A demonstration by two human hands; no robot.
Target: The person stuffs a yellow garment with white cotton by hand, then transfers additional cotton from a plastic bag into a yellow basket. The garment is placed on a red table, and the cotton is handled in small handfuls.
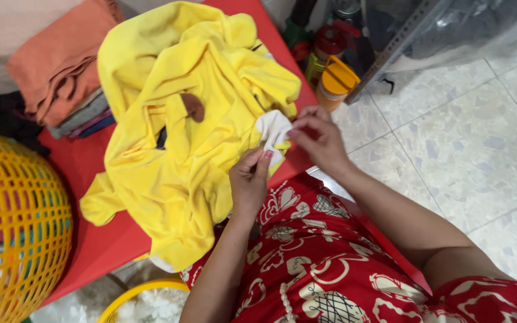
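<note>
A crumpled yellow garment (192, 119) lies spread over the red table (91, 239), a white patch of it (273, 131) at its near edge. Both forearms reach forward from a red patterned dress (318, 263). The left hand (249, 179) pinches the white patch from below with its fingers closed; the right hand (318, 137) pinches it from the side. Folded clothes (61, 72) sit stacked behind, a yellow basket (13, 239) stands left, and bottles (333, 66) wait on the tiled floor (468, 149)
</note>
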